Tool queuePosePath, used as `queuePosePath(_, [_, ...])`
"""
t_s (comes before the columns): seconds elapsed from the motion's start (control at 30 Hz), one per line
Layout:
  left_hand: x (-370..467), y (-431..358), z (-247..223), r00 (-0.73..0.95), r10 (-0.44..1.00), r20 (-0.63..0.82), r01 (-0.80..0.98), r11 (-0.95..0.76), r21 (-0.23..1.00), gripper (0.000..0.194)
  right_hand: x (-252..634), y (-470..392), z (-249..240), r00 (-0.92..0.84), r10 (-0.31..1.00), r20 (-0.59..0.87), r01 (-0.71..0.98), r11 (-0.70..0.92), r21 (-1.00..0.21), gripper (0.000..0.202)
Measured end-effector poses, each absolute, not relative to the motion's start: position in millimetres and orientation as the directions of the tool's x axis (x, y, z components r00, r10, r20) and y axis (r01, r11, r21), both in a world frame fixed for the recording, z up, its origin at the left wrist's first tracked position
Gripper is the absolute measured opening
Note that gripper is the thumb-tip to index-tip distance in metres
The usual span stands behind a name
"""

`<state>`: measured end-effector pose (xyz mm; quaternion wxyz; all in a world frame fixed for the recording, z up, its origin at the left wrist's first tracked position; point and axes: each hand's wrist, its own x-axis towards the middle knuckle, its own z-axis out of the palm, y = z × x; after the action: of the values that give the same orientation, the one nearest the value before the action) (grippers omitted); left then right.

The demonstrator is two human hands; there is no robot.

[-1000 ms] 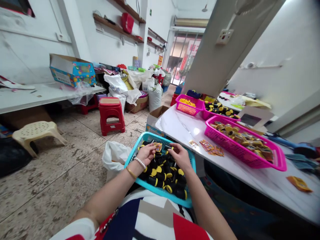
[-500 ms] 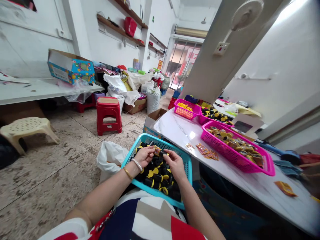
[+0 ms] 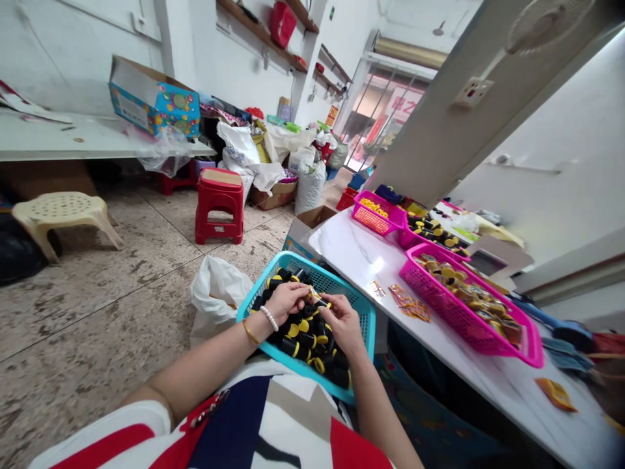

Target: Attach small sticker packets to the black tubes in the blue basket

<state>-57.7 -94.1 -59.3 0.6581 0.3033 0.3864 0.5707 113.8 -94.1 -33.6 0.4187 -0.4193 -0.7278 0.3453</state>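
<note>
In front of me my left hand [image 3: 284,303] and my right hand [image 3: 344,326] hold a small black cylinder [image 3: 318,301] between them, above a turquoise basket [image 3: 368,355]. An orange-gold printed label [image 3: 311,294] shows on the cylinder near my left fingertips. My left fingers pinch the labelled end, and my right thumb and fingers close on the black end. Below, several black cylinders with yellow caps [image 3: 305,339] lie jumbled in the basket, which sits at my lap. My fingers partly hide the held piece.
At right, a white marbled table [image 3: 361,254] carries a pink basket [image 3: 469,312] of gold-labelled cylinders, orange label sheets [image 3: 409,303] and a smaller pink basket [image 3: 378,213] of yellow pieces. A white sack [image 3: 217,286] stands left of the turquoise basket. A red stool [image 3: 219,205] is farther off.
The view has tilted and shifted, so the surroundings sit differently. Both hands still hold the cylinder over the basket; it has turned slightly and its label looks more gold.
</note>
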Motion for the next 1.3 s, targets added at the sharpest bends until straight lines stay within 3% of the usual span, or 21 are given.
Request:
queuePosePath(0.17, [-56.9,-104.1,-42.9,-0.078,0.992,-0.101,-0.432,0.058,0.9,0.04,122.8,-99.4,-27.9,-0.233,0.903,0.361,0.28,0.418,-0.864,0.021])
queuePosePath(0.23, [-58.2,-107.0,-35.3,0.025,0.998,-0.056,-0.363,0.061,0.93,0.048,125.4,-102.5,-26.6,-0.275,0.896,0.349,0.258,0.419,-0.871,0.023])
queuePosePath(0.37, [-59.7,-111.9,-28.5,0.228,0.973,-0.045,-0.21,0.094,0.973,0.043,126.4,-110.3,-27.5,-0.292,0.888,0.356,0.203,0.421,-0.884,0.036])
queuePosePath(0.47, [-56.8,-113.9,-27.7,0.229,0.969,-0.094,-0.196,0.141,0.971,0.044,124.3,-116.0,-26.7,-0.279,0.876,0.394,0.225,0.458,-0.86,0.036])
queuePosePath(0.6, [-51.2,-111.8,-27.1,0.3,0.95,-0.089,-0.238,0.165,0.957,0.039,125.4,-118.1,-20.4,-0.301,0.842,0.447,0.38,0.536,-0.754,0.022])
queuePosePath(0.73, [-49.1,-112.3,-29.5,0.384,0.904,-0.19,-0.269,0.306,0.913,0.042,133.3,-116.2,-21.6,-0.288,0.853,0.435,0.383,0.519,-0.764,0.027])
queuePosePath(0.83, [-43.6,-116.3,-29.2,0.277,0.958,-0.076,-0.164,0.125,0.979,0.039,134.4,-114.3,-30.2,-0.21,0.905,0.371,0.283,0.419,-0.863,0.025])
queuePosePath(0.9, [-38.5,-116.7,-25.6,0.188,0.98,0.066,-0.098,-0.048,0.994,0.037,132.7,-112.2,-34.6,-0.142,0.959,0.245,0.124,0.263,-0.957,0.026])
queuePosePath(0.97, [-35.2,-113.2,-20.5,0.198,0.973,0.114,-0.081,-0.1,0.992,0.037,132.0,-109.6,-35.0,-0.134,0.983,0.122,-0.027,0.12,-0.992,0.029])
queuePosePath(1.17, [-37.7,-99.6,-18.2,0.385,0.92,-0.079,-0.183,0.16,0.97,0.043,139.1,-102.4,-29.9,-0.301,0.951,0.067,-0.148,0.023,-0.989,0.025])
queuePosePath(1.3, [-36.7,-104.3,-24.7,0.516,0.849,-0.112,-0.37,0.339,0.865,0.044,139.7,-98.5,-34.9,-0.267,0.961,0.073,-0.288,-0.007,-0.958,0.02])
